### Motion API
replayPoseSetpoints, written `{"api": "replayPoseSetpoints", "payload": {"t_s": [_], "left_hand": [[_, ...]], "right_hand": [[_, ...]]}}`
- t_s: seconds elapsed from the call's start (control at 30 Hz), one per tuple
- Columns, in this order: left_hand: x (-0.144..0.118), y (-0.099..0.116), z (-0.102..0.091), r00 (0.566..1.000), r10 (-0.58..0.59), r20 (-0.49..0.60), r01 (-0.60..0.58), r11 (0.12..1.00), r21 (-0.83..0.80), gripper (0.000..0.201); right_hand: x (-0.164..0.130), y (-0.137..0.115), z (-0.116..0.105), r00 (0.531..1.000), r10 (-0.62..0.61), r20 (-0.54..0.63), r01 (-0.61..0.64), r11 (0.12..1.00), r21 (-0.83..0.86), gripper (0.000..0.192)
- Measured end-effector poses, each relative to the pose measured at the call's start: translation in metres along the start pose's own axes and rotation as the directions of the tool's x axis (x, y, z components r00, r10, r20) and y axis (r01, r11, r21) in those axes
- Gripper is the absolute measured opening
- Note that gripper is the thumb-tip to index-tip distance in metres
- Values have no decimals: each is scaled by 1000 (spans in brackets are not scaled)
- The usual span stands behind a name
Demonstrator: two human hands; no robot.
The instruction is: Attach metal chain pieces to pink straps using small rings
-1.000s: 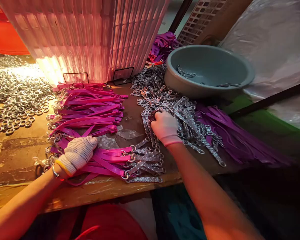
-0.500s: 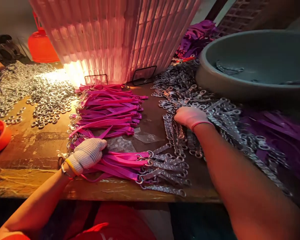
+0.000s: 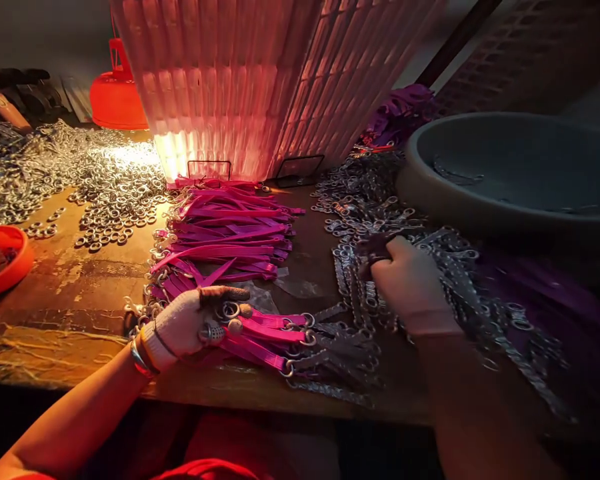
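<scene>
My left hand [image 3: 190,327], in a white glove with dark-stained fingers, is turned palm side up. Its thumb and fingers close on a small metal ring [image 3: 230,310], and a dimpled metal thimble [image 3: 213,333] shows on one finger. Beside it, pink straps [image 3: 265,333] lie with rings joining them to braided metal chains [image 3: 335,353]. My right hand [image 3: 405,280], gloved too, reaches into the pile of short metal chains [image 3: 350,267]. Its dark fingertips are bent together among the chains; what they grip, if anything, is hidden.
Bundled pink straps [image 3: 225,233] lie behind my left hand. Loose rings [image 3: 115,200] heap under a red lamp [image 3: 117,100] at the left, near a red bowl [image 3: 5,260]. A ribbed plastic panel [image 3: 220,87] stands behind. A large grey basin [image 3: 505,167] stands at the right.
My left hand has rolled over from back up, now showing the ring between thumb and fingers. My right hand remains at the chain pile but has turned. The view has shifted slightly.
</scene>
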State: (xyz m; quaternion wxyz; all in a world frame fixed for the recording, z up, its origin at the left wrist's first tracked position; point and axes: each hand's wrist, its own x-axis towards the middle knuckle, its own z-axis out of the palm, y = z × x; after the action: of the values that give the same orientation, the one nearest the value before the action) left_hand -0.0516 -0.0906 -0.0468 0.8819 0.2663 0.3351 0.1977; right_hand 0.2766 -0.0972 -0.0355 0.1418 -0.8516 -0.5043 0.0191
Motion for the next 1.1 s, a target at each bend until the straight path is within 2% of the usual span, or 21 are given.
{"api": "replayPoseSetpoints", "payload": {"t_s": [0.07,0.13,0.23,0.3,0.4,0.47,0.6,0.67,0.73,0.83,0.93,1.0,1.1], "left_hand": [[-2,-5,4,994,77,-73,-67,989,133,42],[-5,-10,9,979,171,-107,-133,946,295,39],[-5,-17,15,932,345,-106,-238,808,539,33],[-4,-20,18,887,455,-76,-293,683,669,31],[0,-22,23,853,522,-4,-344,567,749,23],[2,-23,26,842,539,31,-370,536,759,18],[6,-27,26,806,586,83,-431,486,761,19],[9,-30,24,807,584,87,-442,501,744,22],[11,-34,22,824,562,70,-442,561,700,24],[12,-36,22,880,472,43,-416,725,549,27],[10,-35,27,928,370,27,-357,871,338,30],[6,-34,29,944,329,17,-316,891,326,33],[1,-32,30,933,359,-2,-314,818,481,30]], "right_hand": [[-26,-14,4,987,-140,75,118,963,244,36],[-54,-31,9,945,-312,94,233,849,474,31],[-92,-57,13,868,-491,71,355,715,602,27],[-111,-72,12,820,-565,91,371,645,668,32],[-126,-84,8,774,-625,97,353,553,754,40],[-129,-86,6,775,-626,90,334,525,783,42],[-131,-85,5,798,-593,108,278,520,808,50],[-133,-85,6,806,-579,124,237,508,828,53],[-136,-87,6,812,-568,135,207,497,843,57],[-139,-88,8,840,-531,107,232,531,815,59],[-137,-85,14,892,-446,72,222,571,791,52],[-134,-80,19,914,-396,85,178,580,795,47],[-132,-77,24,900,-424,102,196,601,775,43]]}}
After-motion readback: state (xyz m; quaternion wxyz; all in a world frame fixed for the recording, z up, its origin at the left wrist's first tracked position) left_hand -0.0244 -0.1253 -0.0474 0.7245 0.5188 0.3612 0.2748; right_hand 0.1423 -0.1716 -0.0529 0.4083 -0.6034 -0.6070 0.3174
